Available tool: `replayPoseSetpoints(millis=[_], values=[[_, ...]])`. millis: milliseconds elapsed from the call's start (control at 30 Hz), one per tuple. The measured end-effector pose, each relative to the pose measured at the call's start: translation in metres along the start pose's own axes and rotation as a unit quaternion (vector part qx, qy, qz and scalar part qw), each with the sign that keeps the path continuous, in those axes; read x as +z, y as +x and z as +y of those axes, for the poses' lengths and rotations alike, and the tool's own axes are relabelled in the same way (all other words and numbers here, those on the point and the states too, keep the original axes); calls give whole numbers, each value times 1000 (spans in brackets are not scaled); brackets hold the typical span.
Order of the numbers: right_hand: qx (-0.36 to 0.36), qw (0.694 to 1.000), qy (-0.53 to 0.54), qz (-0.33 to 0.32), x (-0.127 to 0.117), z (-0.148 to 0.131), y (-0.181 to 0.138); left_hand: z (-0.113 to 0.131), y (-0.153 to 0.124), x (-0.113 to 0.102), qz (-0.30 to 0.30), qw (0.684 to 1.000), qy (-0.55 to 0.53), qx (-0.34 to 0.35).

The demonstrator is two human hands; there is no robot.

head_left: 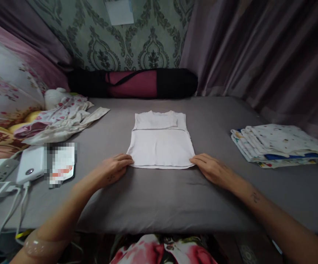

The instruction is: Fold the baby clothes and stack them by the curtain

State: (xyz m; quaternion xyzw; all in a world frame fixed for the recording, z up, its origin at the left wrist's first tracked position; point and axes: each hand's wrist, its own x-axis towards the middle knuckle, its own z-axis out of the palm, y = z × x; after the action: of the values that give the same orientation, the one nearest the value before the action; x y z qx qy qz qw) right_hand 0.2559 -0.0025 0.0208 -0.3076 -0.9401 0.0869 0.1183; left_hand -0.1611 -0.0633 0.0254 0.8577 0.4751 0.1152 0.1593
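White shirt [160,145], left hand [117,165], right hand [211,168] at near corners, sheet [159,201] around

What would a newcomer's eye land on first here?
Likely the white shirt, bright in the middle of the grey sheet, with the left hand and right hand at its near corners. Next, perhaps the black-and-maroon bag lying along the foot of the patterned wall. Off to the right, the stack of folded cloths with colourful prints also stands out.
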Motion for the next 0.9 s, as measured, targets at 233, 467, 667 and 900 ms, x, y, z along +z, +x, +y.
replayPoseSetpoints(millis=[233, 467, 667, 900], values=[[33, 994, 91, 44, -4, 4, 11, -8, 1, 0, 48, 998, -46, -24], [240, 943, 176, 149, -13, 14, 42, -13, 29, -19, 199, 940, -217, -173], [289, 899, 206, 257, -5, 49, 97, -40, 99, -17, 330, 879, -239, -248], [407, 884, 69, 217, 5, 73, 160, -57, 166, -10, 334, 877, -115, -327]])
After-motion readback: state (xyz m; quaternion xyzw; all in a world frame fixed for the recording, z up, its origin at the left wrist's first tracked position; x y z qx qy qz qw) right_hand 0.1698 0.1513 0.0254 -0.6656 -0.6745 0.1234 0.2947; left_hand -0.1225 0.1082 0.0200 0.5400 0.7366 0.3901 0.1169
